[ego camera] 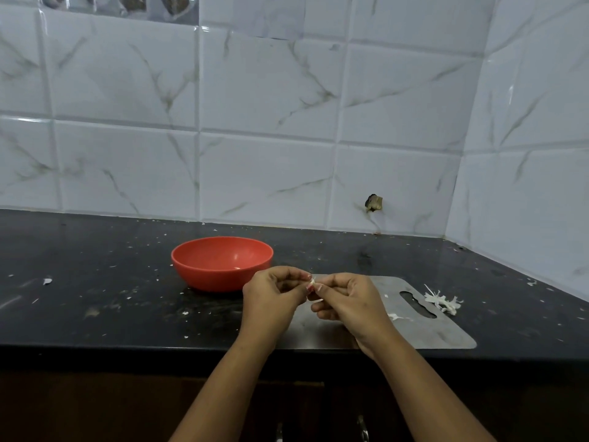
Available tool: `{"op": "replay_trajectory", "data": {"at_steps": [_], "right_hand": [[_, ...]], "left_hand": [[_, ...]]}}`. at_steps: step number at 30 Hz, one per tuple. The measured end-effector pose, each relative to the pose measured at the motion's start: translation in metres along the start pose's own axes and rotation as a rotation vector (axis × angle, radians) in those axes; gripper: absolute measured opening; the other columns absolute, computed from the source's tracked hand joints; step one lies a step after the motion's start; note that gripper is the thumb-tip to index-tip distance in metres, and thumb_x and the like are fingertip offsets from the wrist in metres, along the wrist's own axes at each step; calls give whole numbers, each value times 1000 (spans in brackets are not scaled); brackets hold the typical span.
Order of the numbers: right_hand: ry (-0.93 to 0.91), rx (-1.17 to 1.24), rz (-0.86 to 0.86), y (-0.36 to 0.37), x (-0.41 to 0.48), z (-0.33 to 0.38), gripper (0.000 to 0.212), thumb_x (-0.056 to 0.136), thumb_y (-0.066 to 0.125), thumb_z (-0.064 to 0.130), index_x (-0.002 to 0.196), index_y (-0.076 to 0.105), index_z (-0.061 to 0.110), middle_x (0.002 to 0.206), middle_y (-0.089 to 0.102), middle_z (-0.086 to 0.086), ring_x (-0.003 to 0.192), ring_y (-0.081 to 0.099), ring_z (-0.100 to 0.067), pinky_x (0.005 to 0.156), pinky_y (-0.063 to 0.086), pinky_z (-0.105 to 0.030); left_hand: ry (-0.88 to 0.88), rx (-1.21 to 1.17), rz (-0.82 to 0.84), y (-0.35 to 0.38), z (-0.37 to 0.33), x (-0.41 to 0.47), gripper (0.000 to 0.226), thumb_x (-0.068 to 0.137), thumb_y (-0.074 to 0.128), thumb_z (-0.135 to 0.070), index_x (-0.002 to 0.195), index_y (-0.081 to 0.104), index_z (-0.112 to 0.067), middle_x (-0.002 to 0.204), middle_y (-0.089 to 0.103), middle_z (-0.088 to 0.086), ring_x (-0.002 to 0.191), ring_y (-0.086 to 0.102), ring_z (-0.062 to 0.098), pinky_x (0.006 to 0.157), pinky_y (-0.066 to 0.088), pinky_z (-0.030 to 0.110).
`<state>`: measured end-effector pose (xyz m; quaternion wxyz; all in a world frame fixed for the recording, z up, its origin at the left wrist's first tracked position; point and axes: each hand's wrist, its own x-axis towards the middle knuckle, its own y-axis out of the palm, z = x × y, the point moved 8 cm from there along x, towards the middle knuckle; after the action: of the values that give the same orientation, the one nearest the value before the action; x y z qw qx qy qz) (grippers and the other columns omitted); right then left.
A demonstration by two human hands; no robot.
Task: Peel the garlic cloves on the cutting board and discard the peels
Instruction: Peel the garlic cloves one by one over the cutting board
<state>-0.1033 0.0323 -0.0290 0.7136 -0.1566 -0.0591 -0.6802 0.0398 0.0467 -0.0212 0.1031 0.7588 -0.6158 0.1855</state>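
The garlic clove (311,284) sits right between the two hands, held above the far left corner of the steel cutting board (446,328). From the left hand (274,293) it's at about 2 o'clock, and from the right hand (349,298) at roughly 10. Both hands have their fingers curled and pinch the clove at the fingertips, with a bit of white skin sticking out. The forearms come in from the bottom edge and angle inward so the hands meet. A red bowl (222,266) is at 10 o'clock from the hands on the black counter (95,282). A pile of peels (443,302) lies at 3 o'clock, just off the board's slotted end.
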Motion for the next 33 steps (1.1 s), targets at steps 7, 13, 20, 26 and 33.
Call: {"op": "replay_trajectory", "data": {"at_steps": [7,13,20,26,33], "right_hand": [[-42,-112,-24,0,-1,3,17,94,58,6,84,72,5,74,72,-12,58,65,-12,55,52,-20],[-62,-211,-20,0,0,3,16,94,55,4,88,70,2,73,70,-10,55,65,-7,55,52,-17],[-105,-259,-43,-1,0,3,17,91,55,3,82,69,1,69,70,-11,57,65,-12,58,55,-22],[-102,-233,-54,-2,0,2,17,90,56,4,77,67,6,65,68,-8,56,65,-11,58,55,-25],[-127,-250,-53,-2,2,1,14,90,57,5,82,69,4,66,68,-8,58,65,-12,61,56,-25]], "left_hand": [[-37,10,5,-1,4,1,21,77,73,5,84,72,-15,73,74,2,73,71,11,71,57,23],[-41,16,5,0,5,0,23,77,73,4,86,71,-16,73,73,2,73,71,11,70,58,24],[-17,52,11,1,3,-1,22,76,74,2,87,71,-17,72,73,2,71,71,10,71,58,24],[-21,49,22,3,4,1,21,76,74,4,86,71,-15,72,73,2,72,71,10,69,57,21],[-83,-69,68,4,11,2,17,75,74,4,86,71,-9,75,74,7,77,72,17,74,58,28]]}}
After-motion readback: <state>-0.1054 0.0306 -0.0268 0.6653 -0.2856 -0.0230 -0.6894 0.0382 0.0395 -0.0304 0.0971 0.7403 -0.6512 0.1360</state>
